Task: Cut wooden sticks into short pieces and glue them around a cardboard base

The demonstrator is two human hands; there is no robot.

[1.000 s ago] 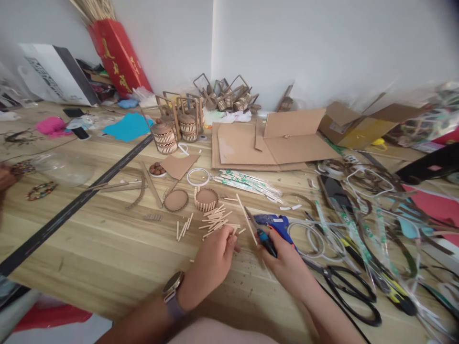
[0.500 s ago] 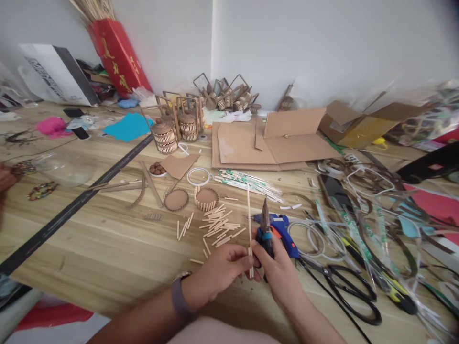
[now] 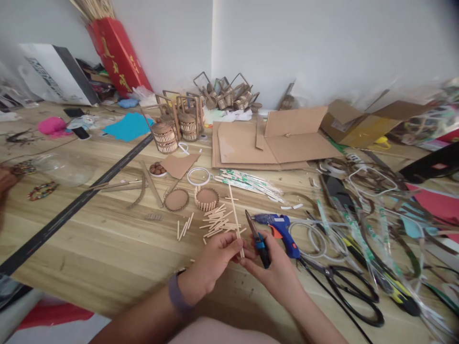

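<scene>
My left hand (image 3: 215, 263) pinches the lower end of a long thin wooden stick (image 3: 234, 217), which stands nearly upright and tilts slightly left. My right hand (image 3: 276, 272) is closed round the blue and black handles of small cutting pliers (image 3: 256, 236), whose jaws point up and left, just right of the stick. The fingers of both hands meet at the stick's bottom end. A pile of short cut stick pieces (image 3: 217, 222) lies on the wooden table (image 3: 107, 248) just beyond my left hand. A small round stick basket (image 3: 206, 198) sits behind the pile.
A blue glue gun (image 3: 281, 227) lies right of the pliers. Black scissors (image 3: 353, 289) and tangled strips and wrappers cover the right side. Flat cardboard (image 3: 272, 143), finished small baskets (image 3: 172, 126), a red box (image 3: 116, 52) and another person's hand (image 3: 5, 184) at the left edge.
My left hand left the pile of cut pieces and took the long stick, lifting it upright. The pliers rose, then tilted back to the left beside the stick.
</scene>
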